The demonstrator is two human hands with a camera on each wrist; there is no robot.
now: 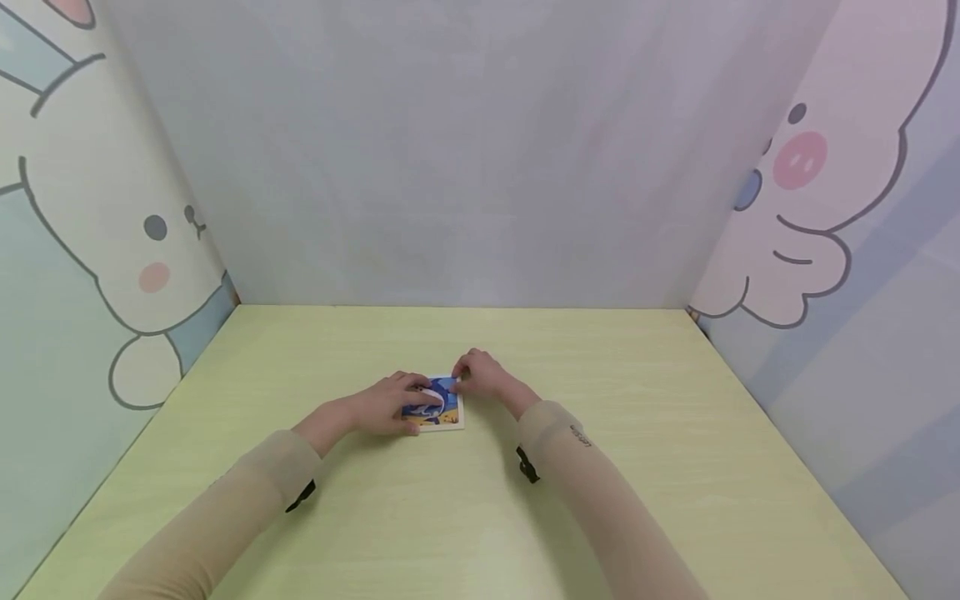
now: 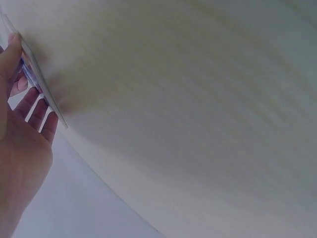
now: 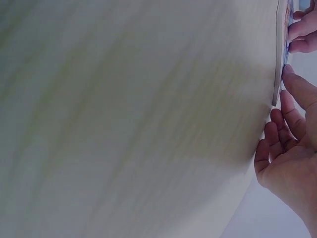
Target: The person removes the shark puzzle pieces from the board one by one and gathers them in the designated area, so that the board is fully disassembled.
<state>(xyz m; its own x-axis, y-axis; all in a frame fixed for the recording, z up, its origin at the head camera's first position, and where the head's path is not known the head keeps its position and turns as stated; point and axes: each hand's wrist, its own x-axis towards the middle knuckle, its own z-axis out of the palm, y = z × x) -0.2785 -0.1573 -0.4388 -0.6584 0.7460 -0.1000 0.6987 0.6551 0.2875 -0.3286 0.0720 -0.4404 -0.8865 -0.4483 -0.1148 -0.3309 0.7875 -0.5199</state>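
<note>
A small square picture board [image 1: 437, 407] with a white border lies on the table; its print shows a blue and white sea animal above yellow. My left hand [image 1: 387, 406] grips its left side, with the thumb by the near edge and fingers reaching over the picture. At the far right corner, my right hand [image 1: 482, 375] pinches the board between thumb and index finger, its other fingers curled. The left wrist view shows the board [image 2: 37, 74] edge-on, under the left hand [image 2: 27, 134]. From the right wrist, the board [image 3: 280, 54] also appears edge-on beside the right hand [image 3: 292, 144].
The pale yellow table [image 1: 637, 433] spreads around both arms. A plain light curtain [image 1: 465, 150] stands behind it. Side panels with cartoon animals, a left one [image 1: 112, 217] and a right one [image 1: 847, 208], border the table.
</note>
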